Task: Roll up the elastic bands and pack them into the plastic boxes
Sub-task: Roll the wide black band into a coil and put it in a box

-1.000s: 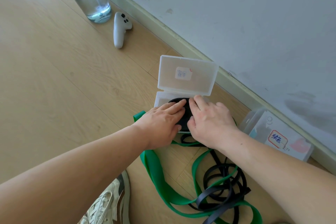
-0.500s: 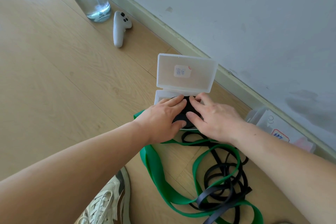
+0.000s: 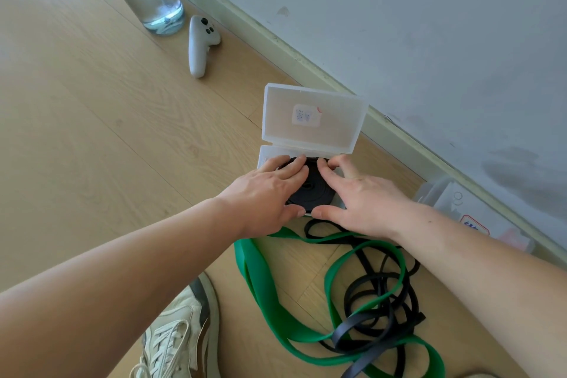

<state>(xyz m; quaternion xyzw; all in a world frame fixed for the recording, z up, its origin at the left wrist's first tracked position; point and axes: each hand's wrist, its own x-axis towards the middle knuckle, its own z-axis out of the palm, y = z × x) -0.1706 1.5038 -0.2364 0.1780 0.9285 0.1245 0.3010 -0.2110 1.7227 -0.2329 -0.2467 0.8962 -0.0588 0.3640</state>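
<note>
Head: left hand [image 3: 264, 196], right hand [image 3: 365, 202] press rolled black band [image 3: 313, 190] flat-fingered into open box [image 3: 265, 156]; green band [image 3: 267, 294], black tangle [image 3: 345, 333] unrolled.

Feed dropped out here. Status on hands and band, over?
Left hand and right hand flat, pressing rolled black band into open box. Loose green band on floor beneath wrists, not blocking.

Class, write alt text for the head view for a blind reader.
A left hand and right hand press a rolled black band into an open plastic box on a wooden floor. A green band and loose black bands lie tangled nearby.
</note>
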